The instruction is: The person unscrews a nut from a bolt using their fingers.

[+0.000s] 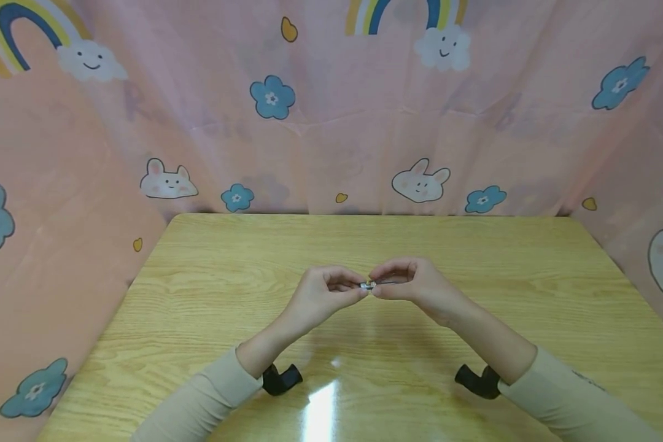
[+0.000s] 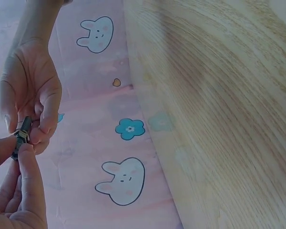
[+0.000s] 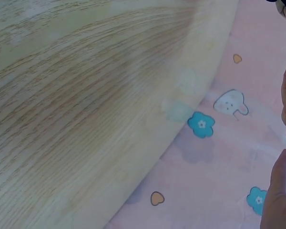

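Observation:
Over the middle of the table, a small metal bolt [image 1: 368,285] is held between both hands. My left hand [image 1: 321,293] pinches one end of it between thumb and fingers. From the other side, my right hand [image 1: 422,290] grips the opposite end with thumb and fingertips. The left wrist view shows the dark threaded shank of the bolt [image 2: 26,125] and a brassy ring or nut [image 2: 22,135] around it near the left fingertips. Fingers cover much of the piece. In the right wrist view both hands are at the right edge, and the bolt is hidden.
A light wood-grain table [image 1: 226,264] lies under the hands. Pink printed cloth [image 1: 331,147] hangs behind it and along both sides. Black wrist mounts show at the left sleeve [image 1: 215,383] and the right sleeve [image 1: 563,383]. Light glares off the near tabletop.

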